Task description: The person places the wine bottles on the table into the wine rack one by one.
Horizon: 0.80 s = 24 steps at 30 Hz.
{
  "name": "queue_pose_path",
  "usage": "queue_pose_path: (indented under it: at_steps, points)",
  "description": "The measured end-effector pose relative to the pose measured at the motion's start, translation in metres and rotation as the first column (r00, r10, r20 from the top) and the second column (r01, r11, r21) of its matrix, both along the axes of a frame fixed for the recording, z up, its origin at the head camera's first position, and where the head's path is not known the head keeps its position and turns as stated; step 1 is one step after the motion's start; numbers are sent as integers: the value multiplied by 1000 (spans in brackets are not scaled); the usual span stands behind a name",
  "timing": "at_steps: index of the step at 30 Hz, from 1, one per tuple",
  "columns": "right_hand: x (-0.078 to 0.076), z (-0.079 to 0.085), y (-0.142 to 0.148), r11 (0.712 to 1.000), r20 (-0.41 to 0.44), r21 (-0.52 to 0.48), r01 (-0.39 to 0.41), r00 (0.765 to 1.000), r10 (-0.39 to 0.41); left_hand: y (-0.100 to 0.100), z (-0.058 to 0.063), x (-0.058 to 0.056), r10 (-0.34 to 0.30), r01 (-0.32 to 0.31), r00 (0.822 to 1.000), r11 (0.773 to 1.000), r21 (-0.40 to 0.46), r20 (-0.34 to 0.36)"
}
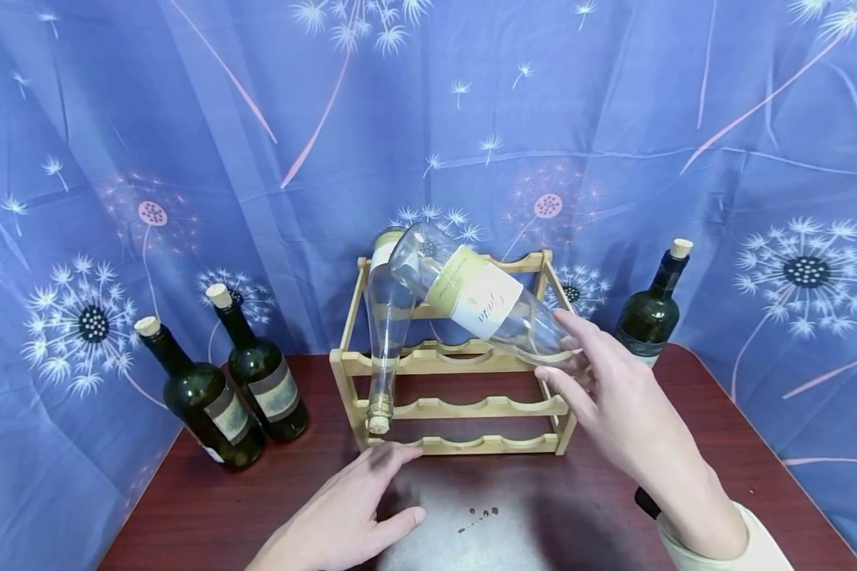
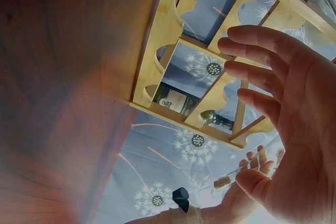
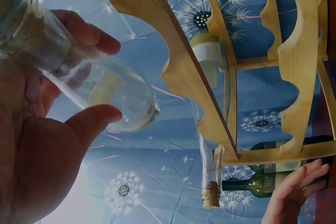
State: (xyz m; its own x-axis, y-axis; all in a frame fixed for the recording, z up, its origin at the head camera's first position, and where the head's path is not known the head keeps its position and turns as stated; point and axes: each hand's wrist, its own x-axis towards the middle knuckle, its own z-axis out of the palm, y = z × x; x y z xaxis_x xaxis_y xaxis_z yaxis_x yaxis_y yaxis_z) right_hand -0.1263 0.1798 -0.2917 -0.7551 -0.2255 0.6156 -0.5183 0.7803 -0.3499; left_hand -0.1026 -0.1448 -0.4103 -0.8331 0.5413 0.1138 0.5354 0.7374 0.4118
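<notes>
My right hand grips a clear glass bottle by its neck end, fingers and thumb around it. The bottle is tilted above the wooden wine rack, its base pointing up and left and its pale label facing me. A cork shows at its neck in the right wrist view. Another clear corked bottle lies on the rack's upper left, neck toward me. My left hand is held low before the rack's front left, fingers extended and holding nothing; in the left wrist view its palm faces the rack.
Two dark green corked bottles stand on the table's left side. A further green bottle stands at the right behind my right hand. Small dark spots mark the reddish-brown table. A blue dandelion-print curtain hangs behind.
</notes>
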Motion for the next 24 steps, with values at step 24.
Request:
queue_pose_path:
  at_steps: [24]
  points:
    - [-16,21,-14,865,519,-483,-140,749,411,2,-1,3,-16,16,997,1000,-4,-79]
